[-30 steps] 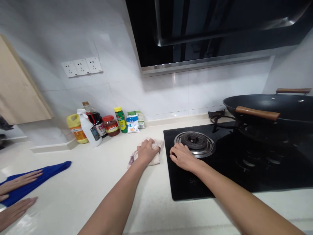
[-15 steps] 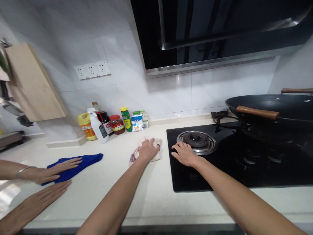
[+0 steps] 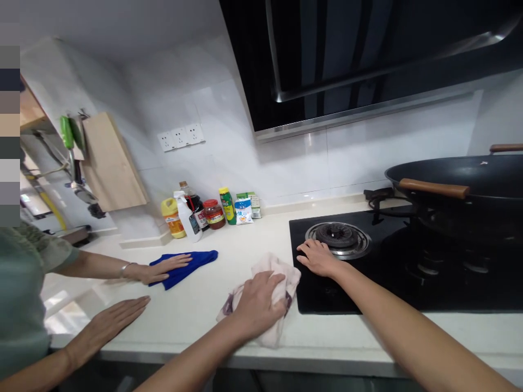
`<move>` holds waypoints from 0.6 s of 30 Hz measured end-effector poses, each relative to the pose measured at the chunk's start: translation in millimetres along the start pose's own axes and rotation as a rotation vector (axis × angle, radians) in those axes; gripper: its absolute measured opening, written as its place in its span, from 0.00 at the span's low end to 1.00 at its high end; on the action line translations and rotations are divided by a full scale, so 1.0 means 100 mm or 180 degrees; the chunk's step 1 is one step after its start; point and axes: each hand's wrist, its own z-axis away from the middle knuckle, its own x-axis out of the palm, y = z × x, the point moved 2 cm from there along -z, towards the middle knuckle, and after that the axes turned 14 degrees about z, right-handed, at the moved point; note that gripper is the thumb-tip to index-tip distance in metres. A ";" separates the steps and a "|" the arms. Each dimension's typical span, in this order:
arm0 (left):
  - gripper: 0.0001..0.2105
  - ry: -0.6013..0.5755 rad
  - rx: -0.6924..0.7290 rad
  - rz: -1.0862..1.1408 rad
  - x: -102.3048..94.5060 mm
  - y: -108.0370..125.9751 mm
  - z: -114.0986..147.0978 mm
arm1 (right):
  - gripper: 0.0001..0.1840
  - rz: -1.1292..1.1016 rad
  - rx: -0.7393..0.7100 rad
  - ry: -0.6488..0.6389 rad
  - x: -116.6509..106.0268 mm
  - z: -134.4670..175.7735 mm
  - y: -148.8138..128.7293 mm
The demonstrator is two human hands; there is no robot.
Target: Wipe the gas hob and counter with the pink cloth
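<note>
My left hand (image 3: 261, 302) presses on a crumpled pale pink cloth (image 3: 275, 326) with purple patches, its fingers curled over the fabric. The cloth lies on the white countertop, its right edge beside the black gas stove (image 3: 327, 296). Fingers apart and holding nothing, my right hand (image 3: 318, 257) rests on the stove's left part, by the rim of the round burner (image 3: 337, 237). At left, another person's hand (image 3: 163, 268) lies flat on a blue cloth (image 3: 200, 260). That person's other hand (image 3: 122, 316) rests on the countertop nearer the front edge.
Along the wall stand a yellow jug (image 3: 174, 220), a white spray bottle (image 3: 188, 220), a dark sauce bottle (image 3: 196, 204), a red-lidded jar (image 3: 214, 215), a green container (image 3: 227, 207) and small packets (image 3: 244, 212). A big wok (image 3: 441, 169) sits at right under the range hood (image 3: 368, 54).
My left hand has drawn the pink cloth toward the front edge of the counter. My right hand stays by the burner. The view has turned left, showing more of the other person.
</note>
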 end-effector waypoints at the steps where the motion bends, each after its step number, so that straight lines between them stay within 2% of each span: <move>1: 0.24 -0.0048 -0.0005 0.0016 -0.04 -0.03 0.07 | 0.24 -0.0009 -0.0006 0.0003 0.00 0.00 -0.01; 4: 0.24 -0.0085 -0.0143 0.0028 -0.15 -0.18 0.15 | 0.24 -0.0033 -0.0005 -0.0004 -0.02 0.02 -0.03; 7: 0.24 0.0066 -0.0467 -0.0043 -0.23 -0.37 0.07 | 0.24 -0.0047 0.0013 -0.0019 -0.04 0.04 -0.05; 12: 0.25 0.0299 -0.0810 -0.0297 -0.24 -0.54 -0.25 | 0.23 -0.0087 0.0018 0.0000 -0.07 0.04 -0.07; 18: 0.24 0.0401 -0.0818 -0.0438 -0.12 -0.50 -0.70 | 0.22 -0.0090 0.0026 0.0031 -0.10 0.04 -0.06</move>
